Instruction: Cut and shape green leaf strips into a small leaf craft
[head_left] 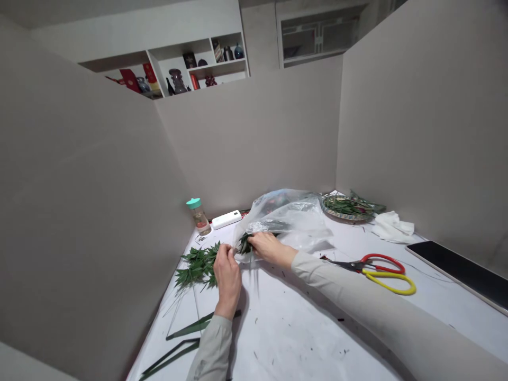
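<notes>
A clear plastic bag lies crumpled at the back of the table, its mouth turned toward me on the left. My left hand is closed, thumb and fingers pinching the bag's near edge. At the bag's mouth, my right hand is closed around a bunch of green leaves, partly hidden by the fingers and the plastic. Thin stems hang below that hand, blurred. Just left of my left hand lies a pile of green leafy sprigs, and long folded leaf strips rest nearer me.
Scissors with red and yellow handles lie under my right forearm's far side. A woven basket of greenery, a white tissue and a dark tablet line the right. A bottle and white box stand back left. Grey panels enclose the table.
</notes>
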Demonstrator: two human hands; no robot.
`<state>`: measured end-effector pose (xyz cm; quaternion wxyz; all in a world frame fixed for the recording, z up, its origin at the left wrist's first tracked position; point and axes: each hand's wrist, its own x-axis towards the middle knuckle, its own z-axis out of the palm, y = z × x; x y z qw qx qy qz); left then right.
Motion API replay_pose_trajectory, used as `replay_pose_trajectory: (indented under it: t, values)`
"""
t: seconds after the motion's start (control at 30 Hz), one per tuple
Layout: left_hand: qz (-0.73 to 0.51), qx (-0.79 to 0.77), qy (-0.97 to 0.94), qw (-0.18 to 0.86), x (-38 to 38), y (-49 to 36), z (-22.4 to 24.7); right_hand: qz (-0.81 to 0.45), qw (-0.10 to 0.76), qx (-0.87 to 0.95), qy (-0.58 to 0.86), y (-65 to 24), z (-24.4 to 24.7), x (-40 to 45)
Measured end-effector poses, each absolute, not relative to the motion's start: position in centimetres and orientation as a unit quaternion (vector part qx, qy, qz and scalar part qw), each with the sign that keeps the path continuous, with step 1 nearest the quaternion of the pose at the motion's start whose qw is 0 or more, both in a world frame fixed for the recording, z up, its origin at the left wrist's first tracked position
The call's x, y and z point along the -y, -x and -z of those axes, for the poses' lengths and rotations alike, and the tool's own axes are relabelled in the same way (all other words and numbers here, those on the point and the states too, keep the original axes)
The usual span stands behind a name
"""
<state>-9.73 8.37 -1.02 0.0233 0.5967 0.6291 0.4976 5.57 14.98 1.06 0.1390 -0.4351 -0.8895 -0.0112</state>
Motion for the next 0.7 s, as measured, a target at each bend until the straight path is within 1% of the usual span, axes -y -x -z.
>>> replay_pose_trajectory:
  t: [0.27,0.47,0.6,0.7]
  values:
    - [-0.525,-0.618,-0.585,-0.009,-8.4,10.2,0.6,-0.003,0.159,0.885,0.438,-4.4,-4.4,-17.1]
    - [-0.541,-0.637,-0.550,-0.015,-8.6,11.1,0.3,-0.006,0.156,0.886,0.436,-5.7,-6.2,-18.7]
    - [-0.546,-0.639,-0.541,-0.008,-8.3,10.8,0.2,-0.003,0.170,0.887,0.429,-6.5,-6.5,-18.9]
    - [-0.545,-0.636,-0.546,-0.001,-8.0,10.1,0.2,-0.004,0.180,0.880,0.440,-6.0,-5.5,-18.4]
